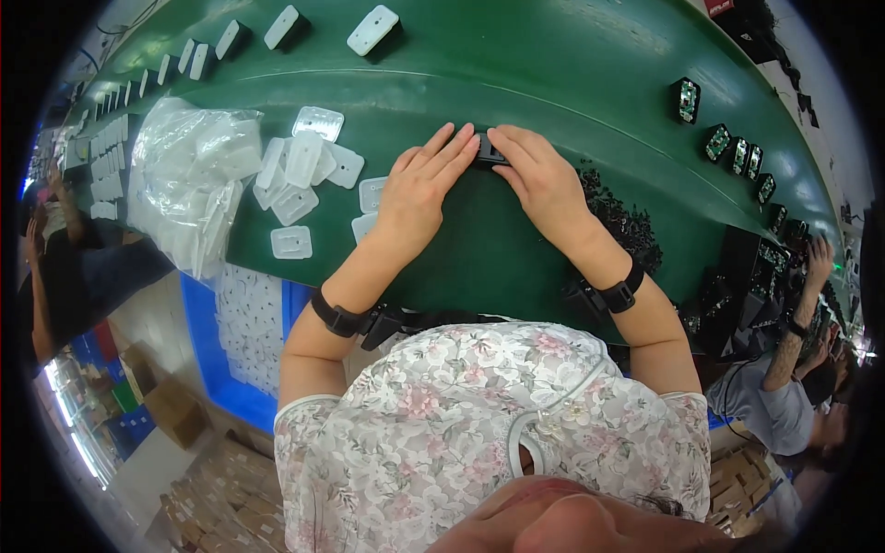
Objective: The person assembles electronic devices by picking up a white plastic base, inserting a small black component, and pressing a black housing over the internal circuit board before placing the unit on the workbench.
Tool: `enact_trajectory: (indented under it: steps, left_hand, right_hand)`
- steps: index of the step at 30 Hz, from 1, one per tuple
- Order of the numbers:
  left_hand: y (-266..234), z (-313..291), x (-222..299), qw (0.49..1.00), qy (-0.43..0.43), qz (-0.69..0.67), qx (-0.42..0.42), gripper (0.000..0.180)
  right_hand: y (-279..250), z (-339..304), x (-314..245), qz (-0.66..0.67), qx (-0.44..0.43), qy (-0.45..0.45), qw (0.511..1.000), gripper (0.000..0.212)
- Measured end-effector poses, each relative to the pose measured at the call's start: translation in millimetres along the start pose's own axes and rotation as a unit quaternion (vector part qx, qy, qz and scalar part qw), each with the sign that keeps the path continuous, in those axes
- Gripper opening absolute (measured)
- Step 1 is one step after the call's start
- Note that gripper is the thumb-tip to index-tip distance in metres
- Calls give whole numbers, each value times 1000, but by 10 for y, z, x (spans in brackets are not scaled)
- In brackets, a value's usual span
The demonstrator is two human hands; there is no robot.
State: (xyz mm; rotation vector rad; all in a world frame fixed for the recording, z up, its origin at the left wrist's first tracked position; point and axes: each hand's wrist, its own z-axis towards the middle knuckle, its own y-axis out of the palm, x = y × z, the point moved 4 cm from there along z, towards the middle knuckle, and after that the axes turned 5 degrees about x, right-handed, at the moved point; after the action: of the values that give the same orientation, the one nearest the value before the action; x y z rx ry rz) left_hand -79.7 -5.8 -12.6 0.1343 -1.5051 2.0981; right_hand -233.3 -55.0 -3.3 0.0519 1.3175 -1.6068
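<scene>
Between my two hands, on the green table, sits a small black plastic case, mostly covered by fingers. My left hand presses the case from the left, its fingers long and close together; its thumb is hidden. From the right, my right hand grips the same case, fingers bent over its far end and thumb at its near side. White plastic plates lie loosely piled left of my left hand, a few partly under that forearm. Many small black parts are heaped beside my right wrist.
A clear plastic bag of white plates lies to the left. White-topped cases line the far left; black cases with green circuit boards line the right. A blue bin stands below the table edge. Other people's arms show at both sides.
</scene>
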Motion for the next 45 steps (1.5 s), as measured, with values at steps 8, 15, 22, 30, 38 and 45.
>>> enact_trajectory:
  steps: [8,15,22,30,38,45]
  left_hand:
    - [106,164,-13,996,-3,-46,81,48]
    - [95,309,-116,928,-219,-294,65,25]
    - [170,449,-47,901,-228,-369,23,26]
    - [464,1054,-877,860,-312,-403,22,34]
    - [635,1554,-1382,829,-394,-395,-29,35]
    - [461,1484,-1436,861,-428,-268,-61,36]
  right_hand:
    - [-105,269,330,120,-100,64,986,36]
    - [-253,228,260,269,-45,131,953,37]
    - [-465,178,264,117,-37,79,989,40]
    - [-1010,-191,56,26,50,-80,995,40]
    - [-245,-1566,-241,205,-167,-47,963,41]
    - [-404,-1412,-122,218,-111,11,969,41]
